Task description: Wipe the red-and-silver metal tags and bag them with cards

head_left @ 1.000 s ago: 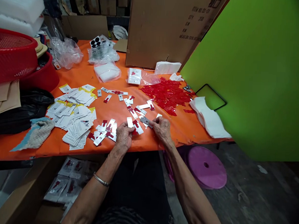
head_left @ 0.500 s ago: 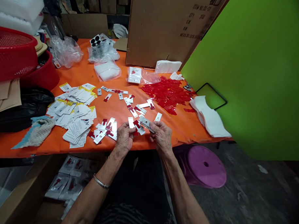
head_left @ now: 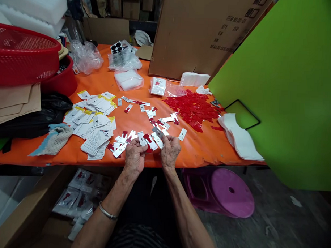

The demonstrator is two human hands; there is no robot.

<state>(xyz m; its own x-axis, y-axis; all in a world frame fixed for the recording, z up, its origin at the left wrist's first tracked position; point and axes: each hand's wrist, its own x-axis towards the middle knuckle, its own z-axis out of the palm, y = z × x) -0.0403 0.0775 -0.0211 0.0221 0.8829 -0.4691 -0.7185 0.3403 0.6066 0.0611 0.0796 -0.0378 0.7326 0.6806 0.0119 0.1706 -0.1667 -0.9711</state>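
Jutting forward from both hands point(head_left: 170, 151) are metal strips point(head_left: 157, 140).

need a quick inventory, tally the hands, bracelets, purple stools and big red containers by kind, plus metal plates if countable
Left hand and right hand: 2
Bracelet: 1
Purple stool: 1
Red basket and red tub: 2
Total: 6
Metal plates overlap too much to count, so left out
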